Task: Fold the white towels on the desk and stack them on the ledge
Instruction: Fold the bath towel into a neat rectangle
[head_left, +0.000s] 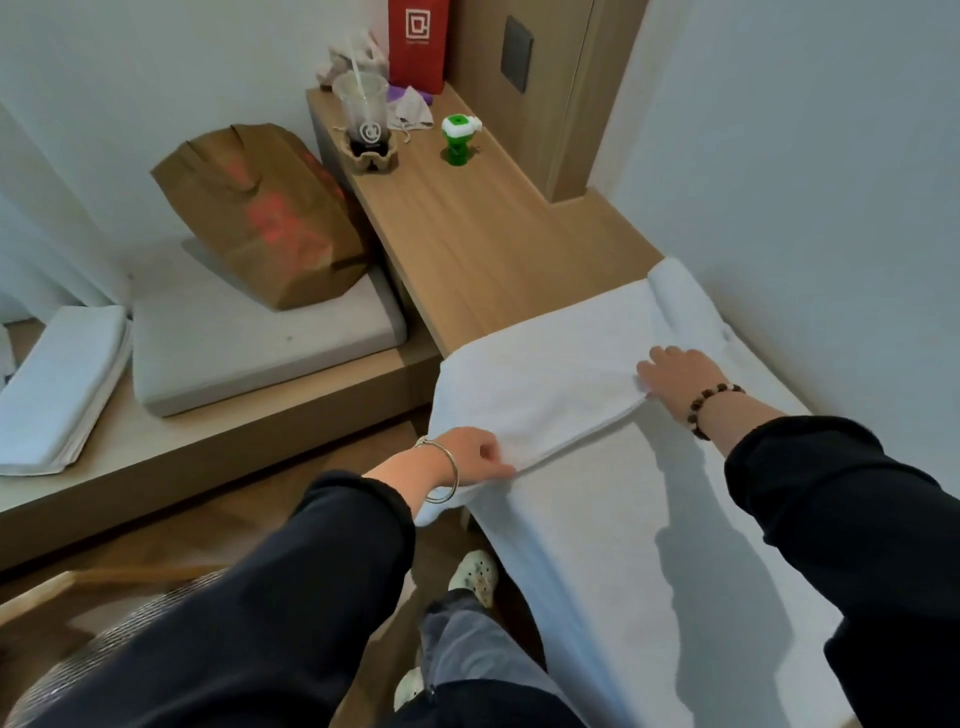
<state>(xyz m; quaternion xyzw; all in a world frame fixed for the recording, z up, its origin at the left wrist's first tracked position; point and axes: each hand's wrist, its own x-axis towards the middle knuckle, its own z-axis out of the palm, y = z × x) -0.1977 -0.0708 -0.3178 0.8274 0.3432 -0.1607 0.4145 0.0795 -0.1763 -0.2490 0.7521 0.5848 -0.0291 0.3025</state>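
At the far left, a pile of folded towels lies on the low ledge, just beside a grey cushion that carries a brown paper bag. Right of those runs the wooden desk, with a plastic cup and a small green bottle at its far end, well apart from the work.

The left hand pinches the near left corner of a flap that is doubled back over the white towel. The towel is spread along the near part of the desk, and its left side droops over the desk edge. At the flap's other corner the right hand rests on the cloth with its fingers stretched out and seems to press rather than grip. The two hands are well apart, one at each end of the folded edge.

The towel looks like soft, thick terry: light to lift, wholly limp, and not slippery against itself. It probably holds a crease only where it is pressed flat, and any unsupported part will sag, as the overhang does. The corners and hemmed edges look like the best places to take hold, with both hands keeping the edge taut. A grasp in the middle would likely bunch the cloth and spoil the fold
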